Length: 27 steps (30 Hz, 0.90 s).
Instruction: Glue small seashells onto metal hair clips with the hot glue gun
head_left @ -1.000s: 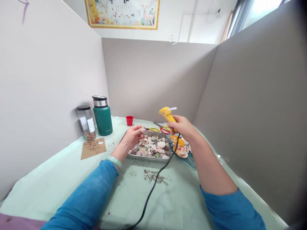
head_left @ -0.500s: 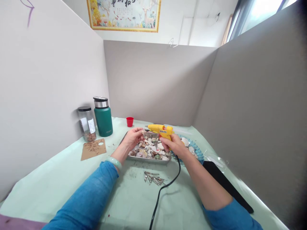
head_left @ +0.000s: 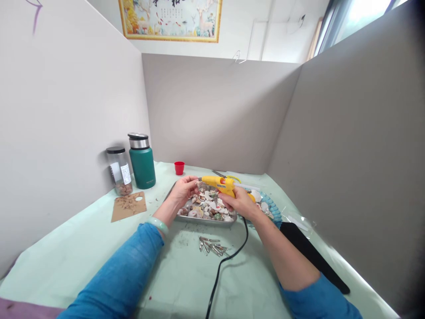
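My right hand (head_left: pixel 239 202) is wrapped round the handle of a yellow hot glue gun (head_left: pixel 217 182), its nozzle pointing left and a clear glue stick (head_left: pixel 244 187) out of its back. The nozzle tip is at the fingertips of my left hand (head_left: pixel 184 190), which pinches a small pale piece, seemingly a shell, mostly hidden by the fingers. Below both hands is a metal tray (head_left: pixel 202 221) full of mixed seashells (head_left: pixel 210 206). A blue scalloped plate (head_left: pixel 276 208) with more shells sits partly behind my right hand.
Silver metal clips (head_left: pixel 212 246) lie in front of the tray, beside the black cord (head_left: pixel 219 270). Leftward stand a green flask (head_left: pixel 142 168), a jar (head_left: pixel 119 170) and a brown board (head_left: pixel 128 207). A red cup (head_left: pixel 179 168), scissors (head_left: pixel 235 178) and a black strip (head_left: pixel 312 254) lie around.
The glue gun has tilted and its nozzle has come to my left fingertips. Its glue stick and the scissors behind now show. My left hand has hardly moved.
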Each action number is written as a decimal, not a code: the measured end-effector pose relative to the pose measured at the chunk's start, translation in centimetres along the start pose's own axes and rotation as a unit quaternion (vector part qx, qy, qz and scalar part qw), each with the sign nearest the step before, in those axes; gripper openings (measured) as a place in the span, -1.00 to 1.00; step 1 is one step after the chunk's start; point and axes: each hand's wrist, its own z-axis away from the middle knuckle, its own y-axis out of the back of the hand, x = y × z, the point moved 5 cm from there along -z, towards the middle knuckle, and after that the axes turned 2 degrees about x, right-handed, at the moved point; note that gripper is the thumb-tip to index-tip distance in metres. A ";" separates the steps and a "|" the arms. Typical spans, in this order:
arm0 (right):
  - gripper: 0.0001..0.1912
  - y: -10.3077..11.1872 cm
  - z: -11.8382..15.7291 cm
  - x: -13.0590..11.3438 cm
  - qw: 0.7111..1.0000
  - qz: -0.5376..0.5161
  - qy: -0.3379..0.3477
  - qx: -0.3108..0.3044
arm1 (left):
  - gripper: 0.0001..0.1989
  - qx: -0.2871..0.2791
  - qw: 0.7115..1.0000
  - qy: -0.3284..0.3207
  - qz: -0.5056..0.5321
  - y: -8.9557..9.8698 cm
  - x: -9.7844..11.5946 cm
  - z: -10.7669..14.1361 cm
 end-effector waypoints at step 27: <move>-0.73 -0.1 0.1 -0.3 1.000 -0.023 0.002 -0.002 | -0.70 -0.001 1.000 0.000 -0.003 -0.1 0.0 0.0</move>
